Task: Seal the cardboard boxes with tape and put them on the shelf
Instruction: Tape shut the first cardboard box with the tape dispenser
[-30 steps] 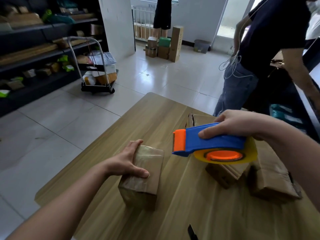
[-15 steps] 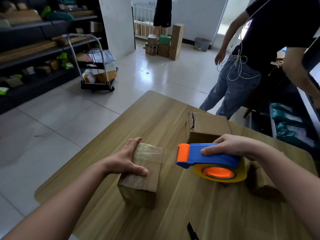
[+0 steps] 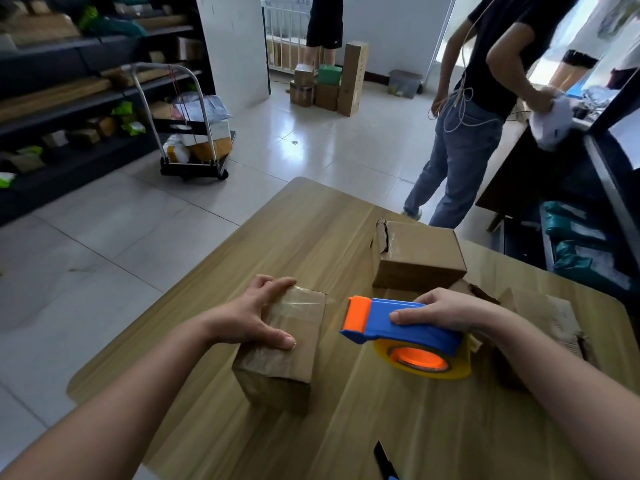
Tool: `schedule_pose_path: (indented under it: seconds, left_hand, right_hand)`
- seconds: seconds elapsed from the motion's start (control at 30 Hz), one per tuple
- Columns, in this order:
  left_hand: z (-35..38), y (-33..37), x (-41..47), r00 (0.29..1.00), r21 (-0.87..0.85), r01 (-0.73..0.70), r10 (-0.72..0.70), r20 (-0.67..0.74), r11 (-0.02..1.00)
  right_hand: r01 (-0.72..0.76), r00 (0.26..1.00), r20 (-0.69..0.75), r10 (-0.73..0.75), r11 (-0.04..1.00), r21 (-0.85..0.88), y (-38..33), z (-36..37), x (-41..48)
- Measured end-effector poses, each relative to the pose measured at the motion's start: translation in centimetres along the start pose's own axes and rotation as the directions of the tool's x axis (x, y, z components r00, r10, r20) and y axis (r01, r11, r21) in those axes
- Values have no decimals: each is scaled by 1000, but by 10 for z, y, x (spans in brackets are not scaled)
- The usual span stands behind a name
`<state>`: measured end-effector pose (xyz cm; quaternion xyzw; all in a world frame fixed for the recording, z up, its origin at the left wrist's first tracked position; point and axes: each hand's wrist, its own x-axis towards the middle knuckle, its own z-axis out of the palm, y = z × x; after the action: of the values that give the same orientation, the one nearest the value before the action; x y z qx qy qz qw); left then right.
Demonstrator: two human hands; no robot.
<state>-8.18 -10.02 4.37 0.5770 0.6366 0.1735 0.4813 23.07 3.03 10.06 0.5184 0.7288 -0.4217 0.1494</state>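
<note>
A small taped cardboard box [image 3: 287, 362] stands on the wooden table [image 3: 311, 237]. My left hand [image 3: 252, 315] rests on its top, fingers gripping the far and near edges. My right hand [image 3: 446, 310] holds a blue and orange tape dispenser [image 3: 405, 337] with a yellow tape roll, low over the table just right of that box. A larger box [image 3: 419, 261] with a torn flap sits behind the dispenser. Another crumpled box [image 3: 540, 327] lies to the right, partly hidden by my right arm. Dark shelves [image 3: 69, 98] with parcels line the left wall.
A black-handled tool [image 3: 384, 460] lies at the table's near edge. A loaded trolley [image 3: 194, 133] stands by the shelves. A person in jeans [image 3: 460, 140] stands just beyond the table's far right corner. Stacked boxes [image 3: 329, 84] and another person are at the back.
My right hand has lowered the tape dispenser toward the table. The larger box behind it has come into view. The person in jeans has stepped away to the right. My left hand stays on the small box.
</note>
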Motion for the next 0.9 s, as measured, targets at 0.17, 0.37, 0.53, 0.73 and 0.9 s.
schedule_pose_path:
  seconds: [0.17,0.37,0.53,0.73,0.9]
  left_hand:
    - [-4,-8,-6,999,-122,-25,19,-45,992]
    - [-17,-26,-25,998,-260,-4,-11,-55,966]
    - [-37,-40,-45,993,-283,106,-117,-23,953]
    - [-62,-61,-73,966,-282,245,-258,-11,928]
    - [-59,-47,-77,962,-218,194,-229,-146,956]
  right_hand:
    - [36,999,-25,-36,999,14,-9,1,-3]
    - [75,997,-30,-76,997,-22,-43,3,1]
    - [93,995,-42,-95,994,-49,-80,16,16]
    - [157,987,-35,-160,985,-64,-123,43,29]
    - [175,983,-44,-179,981,-83,-144,59,42]
